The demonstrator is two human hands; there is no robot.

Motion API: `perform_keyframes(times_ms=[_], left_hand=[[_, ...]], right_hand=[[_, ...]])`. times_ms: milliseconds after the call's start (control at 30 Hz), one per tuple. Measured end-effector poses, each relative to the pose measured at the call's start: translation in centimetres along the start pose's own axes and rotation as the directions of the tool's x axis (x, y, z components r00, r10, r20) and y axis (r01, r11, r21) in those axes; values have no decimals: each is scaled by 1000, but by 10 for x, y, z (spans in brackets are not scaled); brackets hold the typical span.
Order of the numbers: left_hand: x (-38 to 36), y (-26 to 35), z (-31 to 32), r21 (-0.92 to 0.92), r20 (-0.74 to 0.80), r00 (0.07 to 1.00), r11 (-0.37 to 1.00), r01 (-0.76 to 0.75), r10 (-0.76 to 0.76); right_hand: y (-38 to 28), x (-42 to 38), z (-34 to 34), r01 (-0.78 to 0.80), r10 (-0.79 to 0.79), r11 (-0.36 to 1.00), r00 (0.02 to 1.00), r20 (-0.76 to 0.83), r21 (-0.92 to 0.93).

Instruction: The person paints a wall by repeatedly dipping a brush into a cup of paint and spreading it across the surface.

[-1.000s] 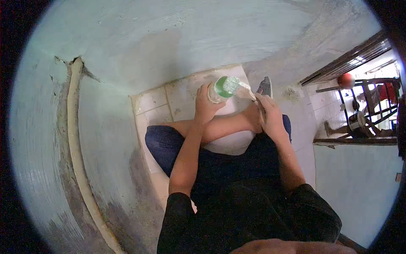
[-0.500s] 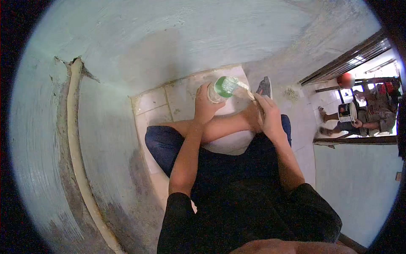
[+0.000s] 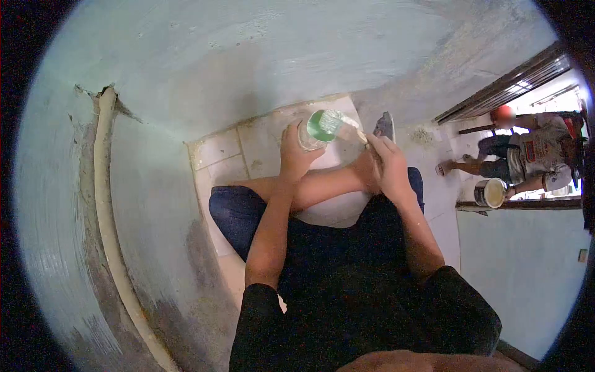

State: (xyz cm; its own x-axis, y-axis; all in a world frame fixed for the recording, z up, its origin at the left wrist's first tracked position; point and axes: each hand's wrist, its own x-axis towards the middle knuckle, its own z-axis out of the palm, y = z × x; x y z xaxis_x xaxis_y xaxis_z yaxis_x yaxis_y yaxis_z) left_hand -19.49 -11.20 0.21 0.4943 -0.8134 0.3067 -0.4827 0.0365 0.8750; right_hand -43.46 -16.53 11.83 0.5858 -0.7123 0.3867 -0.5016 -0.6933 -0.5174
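Note:
My left hand point(image 3: 295, 152) is closed around a small, pale container point(image 3: 308, 137) of green paint point(image 3: 318, 126), tilted so its mouth faces up at me. A paintbrush point(image 3: 355, 132) is gripped by its handle in my right hand point(image 3: 390, 162). Its bristles point(image 3: 336, 121), coated with pale paint, lie over the right side of the container's mouth and appear to touch it. Both hands are above my crossed legs. The fingertips of my left hand are partly hidden behind the container.
A pale pipe point(image 3: 106, 204) runs along the patchy, light-green wall point(image 3: 161, 180) on the left. White floor tiles point(image 3: 217, 155) lie around my legs. A grey shoe point(image 3: 385, 126) is beyond my right hand. In the doorway at right, another person point(image 3: 533, 155) carries a bucket point(image 3: 493, 193).
The person in the doorway has come nearer, and their bucket now hangs lower in view. My hands keep nearly the same pose, with the brush still at the container's mouth.

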Motion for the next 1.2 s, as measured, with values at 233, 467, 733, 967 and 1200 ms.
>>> perform_keyframes(times_ms=[233, 467, 733, 967, 1200], left_hand=[[1, -1, -1, 3, 2, 1000, 1000, 22, -22], [2, 3, -1, -8, 29, 997, 998, 67, -67], [2, -4, 2, -4, -14, 1000, 1000, 1, -1], [2, 0, 0, 66, -2, 1000, 998, -14, 15], [2, -2, 0, 38, -4, 1000, 999, -21, 21]], right_hand=[[-1, 1, 4, -20, 20, 1000, 999, 27, 19], [-5, 3, 0, -2, 2, 1000, 1000, 19, 19], [-1, -2, 7, -12, 12, 1000, 1000, 8, -2], [-4, -3, 5, -34, 34, 999, 999, 5, -17], [-4, -3, 7, -61, 61, 998, 998, -2, 4]])
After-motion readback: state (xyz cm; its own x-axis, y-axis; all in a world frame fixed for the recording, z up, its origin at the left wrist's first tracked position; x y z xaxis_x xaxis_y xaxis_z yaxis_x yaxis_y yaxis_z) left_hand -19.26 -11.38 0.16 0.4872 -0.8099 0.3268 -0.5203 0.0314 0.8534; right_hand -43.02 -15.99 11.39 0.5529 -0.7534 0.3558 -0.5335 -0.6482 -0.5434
